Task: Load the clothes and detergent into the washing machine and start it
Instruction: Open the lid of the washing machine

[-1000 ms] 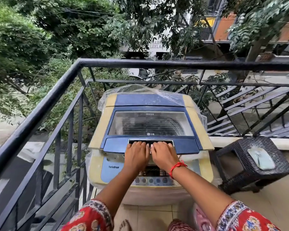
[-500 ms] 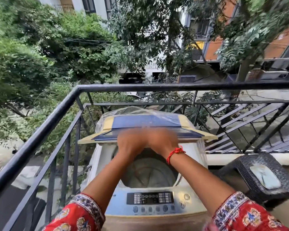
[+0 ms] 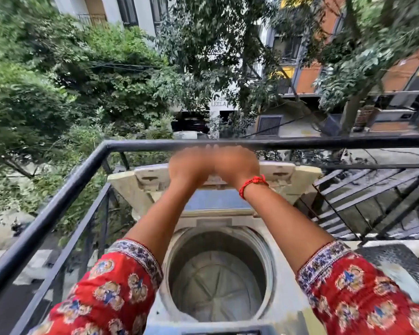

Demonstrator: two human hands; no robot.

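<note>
fingers (image 3: 209, 149) blurred, lid (image 3: 288, 175) raised, balcony railing (image 3: 58, 201)

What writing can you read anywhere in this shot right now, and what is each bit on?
"LEELA" on the white building wall across the street, behind the trees.
A line above it, partly hidden by leaves: roughly "ARI", not readable in full.
Washing machine: no brand or label readable; the lid is raised and shows only its underside, and the control panel is cut off at the bottom edge.

Balcony in daylight, edged by a black metal railing (image 3: 228, 143).
Beyond the railing stand leafy trees (image 3: 87, 76) and apartment buildings (image 3: 307, 76); a dark wicker stool (image 3: 402, 259) sits below its right end.
</note>
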